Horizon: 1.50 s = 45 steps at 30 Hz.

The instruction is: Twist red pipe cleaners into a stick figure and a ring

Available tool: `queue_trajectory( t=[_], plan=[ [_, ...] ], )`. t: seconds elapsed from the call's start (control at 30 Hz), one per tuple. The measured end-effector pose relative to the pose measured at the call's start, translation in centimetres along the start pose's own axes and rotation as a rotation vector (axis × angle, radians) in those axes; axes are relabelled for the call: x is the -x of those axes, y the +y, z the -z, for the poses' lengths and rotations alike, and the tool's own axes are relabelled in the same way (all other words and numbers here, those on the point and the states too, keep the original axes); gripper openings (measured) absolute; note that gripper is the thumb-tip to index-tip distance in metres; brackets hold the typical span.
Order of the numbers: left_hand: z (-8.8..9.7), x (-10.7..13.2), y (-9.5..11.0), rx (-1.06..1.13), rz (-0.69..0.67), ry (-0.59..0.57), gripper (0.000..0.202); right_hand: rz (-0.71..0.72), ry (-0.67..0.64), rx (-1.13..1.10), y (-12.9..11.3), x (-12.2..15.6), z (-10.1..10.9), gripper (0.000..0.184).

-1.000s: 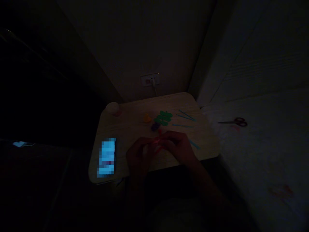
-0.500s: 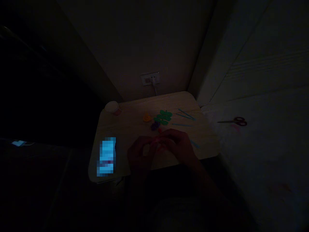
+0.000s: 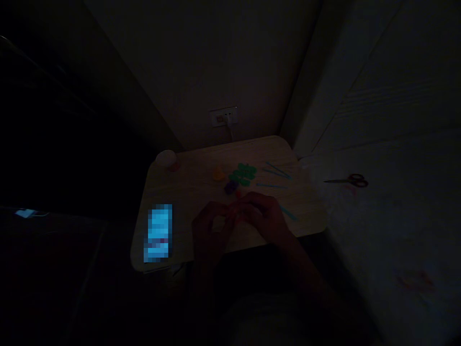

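In the dim head view, my left hand point(image 3: 212, 228) and my right hand point(image 3: 264, 214) meet over the front of a small wooden table point(image 3: 201, 192). Fingertips of both pinch a small red piece point(image 3: 237, 218), mostly covered by the fingers; its kind is too dark to make out. Just beyond them lies a small red bit point(image 3: 238, 193), beside a dark purple piece point(image 3: 231, 187). Behind these are a green leaf-shaped piece point(image 3: 244, 174) and an orange piece point(image 3: 218, 174). Several thin blue sticks point(image 3: 272, 186) lie to the right, one partly behind my right hand.
A lit phone point(image 3: 158, 233) lies at the table's left front, and a pale cup point(image 3: 166, 158) stands at its back left corner. Scissors point(image 3: 355, 180) rest on the pale surface to the right. A wall socket point(image 3: 223, 117) holds a plug above the back edge.
Both hands stay almost in place, with slight finger movement around the red piece. The view has shifted a little. The things on the table have not moved.
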State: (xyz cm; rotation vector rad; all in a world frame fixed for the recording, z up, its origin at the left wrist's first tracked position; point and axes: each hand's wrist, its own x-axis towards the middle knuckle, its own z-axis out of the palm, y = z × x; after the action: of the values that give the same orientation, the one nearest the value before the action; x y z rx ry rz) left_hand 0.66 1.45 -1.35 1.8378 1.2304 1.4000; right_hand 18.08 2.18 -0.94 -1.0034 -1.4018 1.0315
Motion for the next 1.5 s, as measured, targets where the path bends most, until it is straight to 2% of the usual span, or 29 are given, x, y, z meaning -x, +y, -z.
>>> queue_trajectory(
  t=[0.17,0.33,0.43,0.57,0.73,0.93,1.1,1.2,1.3,1.5],
  plan=[
    [-0.2,-0.2,0.9,0.084,0.084,0.001,0.005,-0.042,0.043,-0.014,0.1,0.1,0.0,0.013],
    [-0.7,-0.2,1.3,0.194,0.234,0.067,0.010,0.034,0.023,0.050,-0.3,0.0,0.2,0.012],
    [-0.8,-0.2,1.0,0.245,0.319,0.044,0.012,0.080,0.009,0.078,-0.5,-0.1,0.3,0.011],
    [-0.7,-0.3,1.2,0.252,0.357,0.017,0.010,0.126,0.018,0.089,-0.4,-0.1,0.3,0.011],
    [-0.7,-0.5,1.5,0.217,0.315,0.045,0.008,0.077,0.028,0.086,-0.3,0.1,0.0,0.011],
    [-1.0,0.0,0.9,0.227,0.344,0.098,0.017,-0.019,0.043,-0.001,-0.1,0.2,-0.4,0.010],
    [-1.3,0.3,0.9,0.205,0.266,0.092,0.025,-0.157,0.127,-0.120,0.4,-0.1,-0.6,0.008],
    [-1.2,0.2,1.1,0.082,0.165,0.050,0.020,-0.213,0.103,-0.186,0.4,0.0,-0.8,0.013],
    [-1.0,0.1,0.6,0.000,0.091,0.032,0.013,-0.227,0.090,-0.212,0.5,0.2,-0.9,0.016],
    [-1.5,0.1,-0.7,0.027,0.073,0.061,0.012,-0.240,0.149,-0.197,1.0,0.4,-0.8,0.020]
  ],
)
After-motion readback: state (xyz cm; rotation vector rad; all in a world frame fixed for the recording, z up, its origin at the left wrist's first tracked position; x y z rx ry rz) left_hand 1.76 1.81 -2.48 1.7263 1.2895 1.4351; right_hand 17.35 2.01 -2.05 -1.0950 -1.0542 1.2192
